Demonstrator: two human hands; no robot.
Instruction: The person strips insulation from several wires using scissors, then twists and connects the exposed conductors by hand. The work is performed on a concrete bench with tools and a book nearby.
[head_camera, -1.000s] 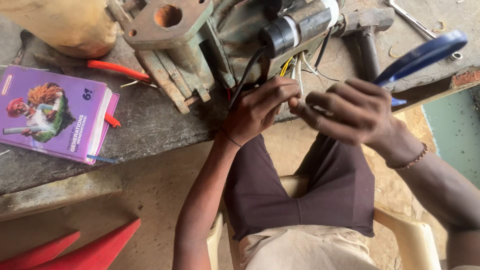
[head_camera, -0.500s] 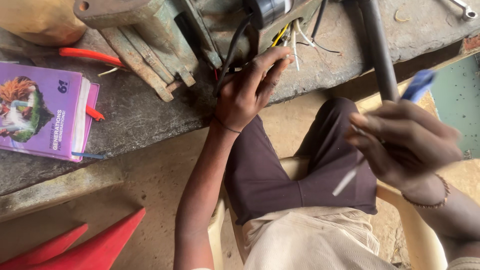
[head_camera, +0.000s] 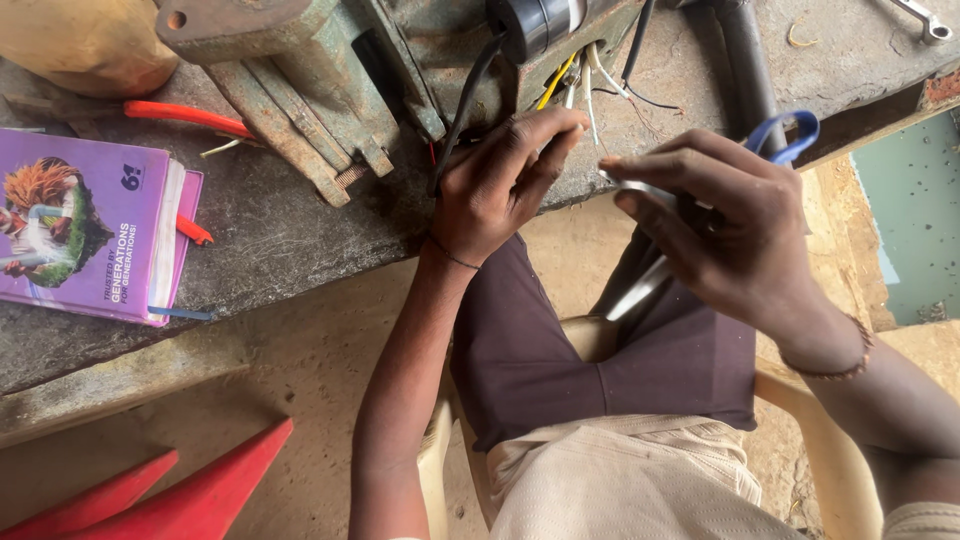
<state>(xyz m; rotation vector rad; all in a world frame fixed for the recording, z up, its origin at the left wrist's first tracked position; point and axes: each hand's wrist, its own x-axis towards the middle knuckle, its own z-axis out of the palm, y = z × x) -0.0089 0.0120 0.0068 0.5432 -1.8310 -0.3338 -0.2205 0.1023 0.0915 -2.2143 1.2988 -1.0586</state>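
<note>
On the far left of the grey workbench (head_camera: 280, 240) lies a purple booklet (head_camera: 85, 230), with an orange-handled tool (head_camera: 185, 117) lying flat just above it. Next comes the rusty green vise (head_camera: 300, 70), bolted at the bench's middle, its screw running diagonally down toward me.

My left hand (head_camera: 495, 190) rests at the bench edge below the vise, fingers pressed together and curled onto the bundle of yellow and white wires (head_camera: 575, 85) that hang from a black cylindrical part (head_camera: 530, 22); a black cable (head_camera: 465, 110) runs down past my thumb. The wires run nearly upright in the view, their free ends pointing down toward my fingers.

My right hand (head_camera: 725, 225) hovers over my lap, just off the bench edge, fingers clamped on a pair of scissors (head_camera: 690, 215). Their long axis runs diagonally: the blue loop sticks up and right past my knuckles, near a dark pipe (head_camera: 745, 60), while the silver blades point down and left toward my thigh. I cannot tell whether the blades are parted.
</note>
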